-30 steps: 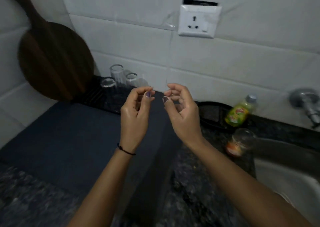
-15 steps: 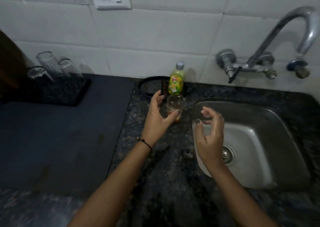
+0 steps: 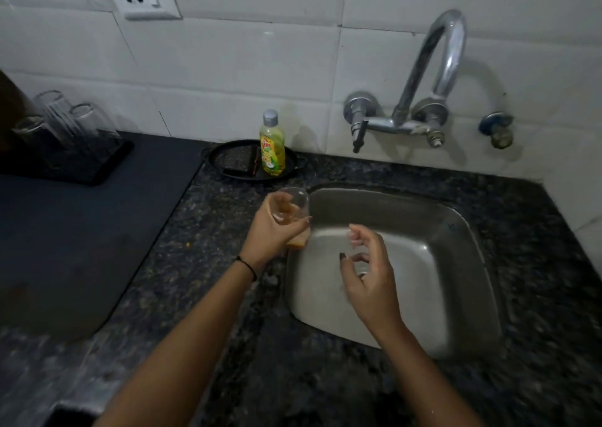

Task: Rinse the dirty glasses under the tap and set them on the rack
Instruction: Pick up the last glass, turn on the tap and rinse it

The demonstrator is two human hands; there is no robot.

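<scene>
Head cam: fingers (image 3: 298, 224) of L hand (image 3: 270, 231) were curled round the dirty glass (image 3: 291, 205), which was tilted, mouth up and away, at the sink (image 3: 456, 257) left rim. R hand (image 3: 369, 276) hovered over the basin, loosely curled, empty. Tap (image 3: 451, 52) sat back-right of the glass, so I reckoned L hand carries.

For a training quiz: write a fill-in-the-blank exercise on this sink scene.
1. The left hand grips a dirty ____.
2. The right hand, above the sink, holds ____.
3. The rack carries ____ clear glasses.
Missing words: glass; nothing; three.
</scene>
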